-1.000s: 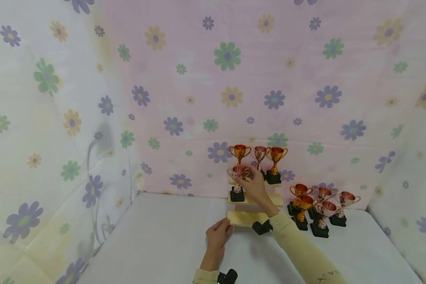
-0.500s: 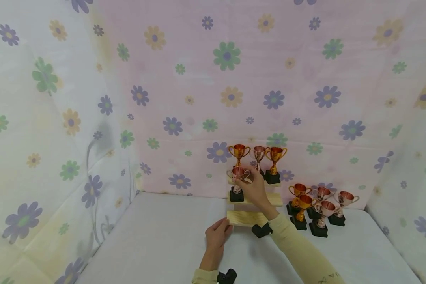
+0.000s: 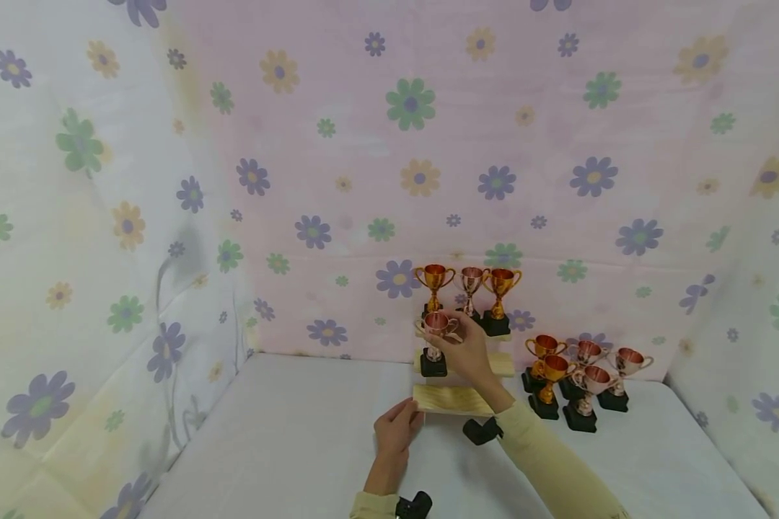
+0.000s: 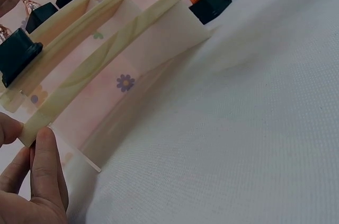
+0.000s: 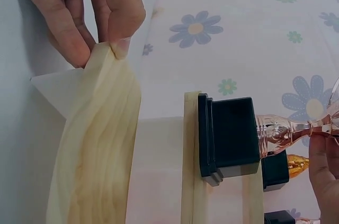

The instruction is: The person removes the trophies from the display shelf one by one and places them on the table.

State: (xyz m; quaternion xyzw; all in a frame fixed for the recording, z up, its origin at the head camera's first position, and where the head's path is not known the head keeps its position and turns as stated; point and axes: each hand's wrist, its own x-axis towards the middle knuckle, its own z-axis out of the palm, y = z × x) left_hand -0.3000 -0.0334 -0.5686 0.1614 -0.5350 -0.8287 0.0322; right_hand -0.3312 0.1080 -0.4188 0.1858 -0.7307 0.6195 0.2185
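Note:
My right hand grips a small rose-gold trophy cup by its stem, upright at the left end of the middle tier of a three-step wooden stand. In the right wrist view, the cup's black base is right at that tier's board, overhanging its front edge. My left hand pinches the left end of the lowest board between thumb and fingers, as the left wrist view shows too. On the top tier stand two gold trophies and a rose-gold trophy between them.
Several more trophies, gold and rose-gold, stand in a group on the white table right of the stand. Flower-printed cloth hangs behind and at both sides. Clear side panels join the boards.
My right hand has shifted slightly down and toward me with the trophy, so its base sits lower against the middle tier. My left hand keeps its pinch on the lowest board.

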